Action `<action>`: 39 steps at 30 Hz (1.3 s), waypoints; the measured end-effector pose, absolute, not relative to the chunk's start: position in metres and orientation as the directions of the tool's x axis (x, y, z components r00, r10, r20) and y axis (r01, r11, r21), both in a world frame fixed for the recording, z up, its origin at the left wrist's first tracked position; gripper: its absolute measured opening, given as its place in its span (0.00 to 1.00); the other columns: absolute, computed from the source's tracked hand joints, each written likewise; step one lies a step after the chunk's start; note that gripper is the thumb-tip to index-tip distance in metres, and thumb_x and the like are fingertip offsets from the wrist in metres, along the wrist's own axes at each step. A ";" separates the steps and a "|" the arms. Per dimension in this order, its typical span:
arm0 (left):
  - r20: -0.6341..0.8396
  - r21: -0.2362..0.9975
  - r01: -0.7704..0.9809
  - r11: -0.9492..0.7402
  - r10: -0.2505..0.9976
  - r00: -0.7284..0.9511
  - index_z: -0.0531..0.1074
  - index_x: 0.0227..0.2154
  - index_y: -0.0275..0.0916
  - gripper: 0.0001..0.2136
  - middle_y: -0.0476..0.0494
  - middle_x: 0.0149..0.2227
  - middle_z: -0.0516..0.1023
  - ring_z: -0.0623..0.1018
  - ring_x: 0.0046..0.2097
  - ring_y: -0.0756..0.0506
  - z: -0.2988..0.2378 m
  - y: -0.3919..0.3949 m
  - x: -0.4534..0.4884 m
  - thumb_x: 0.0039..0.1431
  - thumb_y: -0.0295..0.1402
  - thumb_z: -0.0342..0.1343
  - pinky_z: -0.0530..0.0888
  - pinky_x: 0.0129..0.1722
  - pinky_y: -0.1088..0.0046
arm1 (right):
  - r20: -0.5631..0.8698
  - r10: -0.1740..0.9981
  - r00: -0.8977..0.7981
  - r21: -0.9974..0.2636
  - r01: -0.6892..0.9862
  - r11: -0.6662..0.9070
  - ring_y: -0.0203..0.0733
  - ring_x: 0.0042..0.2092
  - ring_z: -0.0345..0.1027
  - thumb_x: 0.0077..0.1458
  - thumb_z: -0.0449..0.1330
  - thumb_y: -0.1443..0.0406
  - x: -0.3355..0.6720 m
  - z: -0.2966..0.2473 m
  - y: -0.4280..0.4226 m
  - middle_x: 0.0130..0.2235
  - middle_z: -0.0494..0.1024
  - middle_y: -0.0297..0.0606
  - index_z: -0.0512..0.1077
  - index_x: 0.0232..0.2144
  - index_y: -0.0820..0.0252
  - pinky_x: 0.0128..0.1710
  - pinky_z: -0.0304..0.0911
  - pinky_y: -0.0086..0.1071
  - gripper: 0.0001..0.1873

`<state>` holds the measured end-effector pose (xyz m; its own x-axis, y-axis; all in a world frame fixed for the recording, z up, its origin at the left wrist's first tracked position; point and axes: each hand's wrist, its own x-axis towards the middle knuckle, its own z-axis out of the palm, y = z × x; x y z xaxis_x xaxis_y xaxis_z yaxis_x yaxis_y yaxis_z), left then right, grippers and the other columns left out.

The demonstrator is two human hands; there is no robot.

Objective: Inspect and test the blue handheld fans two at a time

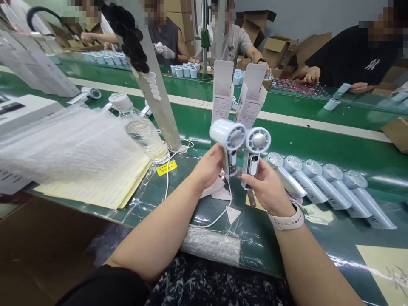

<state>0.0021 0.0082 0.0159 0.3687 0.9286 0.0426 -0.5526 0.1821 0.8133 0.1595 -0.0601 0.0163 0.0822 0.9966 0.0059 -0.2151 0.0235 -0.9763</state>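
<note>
My left hand point(211, 166) is closed round the handle of a pale blue handheld fan point(228, 135), its round head tipped toward the right. A second handheld fan point(257, 141) is gripped in my right hand point(270, 187), thumb across the lower handle. Both are upright side by side over the bench, their heads touching or nearly so, round grilles facing me. Below them a white cable point(219, 219) loops among scraps of white paper point(234, 215). To the right, several more handheld fans point(333, 172) lie in a slanted row.
Two open white boxes point(223, 91) stand behind the fans. At left are a water bottle point(140, 127), translucent sleeves point(73, 144) and yellow-backed sheets point(134, 187). A metal post point(159, 97) rises from the bench. Beyond the green conveyor point(296, 114), several people work among blue cups point(186, 71).
</note>
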 end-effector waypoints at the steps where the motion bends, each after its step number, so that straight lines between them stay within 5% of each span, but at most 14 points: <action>1: -0.018 0.804 -0.559 0.202 0.948 0.317 0.75 0.35 0.40 0.23 0.44 0.35 0.80 0.78 0.38 0.44 0.016 0.010 0.003 0.51 0.56 0.64 0.74 0.43 0.66 | -0.013 0.996 0.093 -0.984 -0.179 0.004 0.45 0.41 0.72 0.41 0.75 0.61 0.161 0.014 -0.059 0.37 0.77 0.33 0.73 0.42 0.52 0.46 0.67 0.43 0.25; 5: -0.233 0.767 -0.539 0.349 0.933 0.272 0.71 0.33 0.38 0.24 0.45 0.28 0.75 0.75 0.30 0.48 0.021 0.011 0.004 0.62 0.58 0.50 0.73 0.35 0.69 | -0.059 0.984 0.166 -0.988 -0.150 -0.034 0.42 0.36 0.70 0.42 0.73 0.63 0.164 0.008 -0.057 0.33 0.75 0.30 0.70 0.43 0.52 0.40 0.68 0.41 0.25; 8: -0.235 0.740 -0.524 0.422 0.892 0.387 0.70 0.35 0.39 0.25 0.46 0.27 0.74 0.74 0.29 0.47 0.023 0.006 0.005 0.60 0.59 0.51 0.72 0.31 0.69 | -0.097 0.977 0.189 -0.972 -0.227 -0.053 0.42 0.38 0.71 0.45 0.70 0.62 0.162 0.008 -0.055 0.38 0.76 0.33 0.69 0.41 0.53 0.39 0.69 0.40 0.20; 11: -0.202 0.752 -0.498 0.432 0.870 0.450 0.68 0.37 0.39 0.18 0.49 0.29 0.73 0.75 0.31 0.48 0.023 0.001 0.004 0.51 0.43 0.66 0.72 0.32 0.70 | -0.139 0.977 0.164 -0.946 -0.314 -0.082 0.42 0.38 0.71 0.45 0.67 0.61 0.160 0.009 -0.054 0.38 0.76 0.34 0.69 0.37 0.54 0.38 0.70 0.40 0.16; 15: -0.150 0.797 -0.467 0.382 0.875 0.461 0.66 0.41 0.39 0.23 0.53 0.32 0.73 0.74 0.30 0.51 0.025 -0.002 0.003 0.39 0.25 0.65 0.72 0.32 0.69 | -0.158 0.980 0.121 -0.931 -0.348 -0.107 0.43 0.37 0.72 0.45 0.67 0.62 0.156 0.014 -0.057 0.37 0.76 0.34 0.70 0.37 0.54 0.40 0.71 0.43 0.15; 39: -0.052 0.789 -0.505 0.349 0.858 0.511 0.67 0.44 0.40 0.24 0.53 0.33 0.73 0.75 0.30 0.50 0.023 0.001 0.001 0.41 0.27 0.65 0.74 0.32 0.68 | -0.104 0.992 0.073 -0.924 -0.376 -0.069 0.44 0.39 0.73 0.46 0.67 0.62 0.150 0.019 -0.061 0.39 0.78 0.35 0.70 0.38 0.53 0.41 0.72 0.43 0.15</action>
<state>0.0007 0.0011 0.0226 0.5112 0.8579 -0.0521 -0.5051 0.3490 0.7894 0.1504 -0.0615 0.0191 0.0735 0.9918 -0.1044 -0.3757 -0.0694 -0.9241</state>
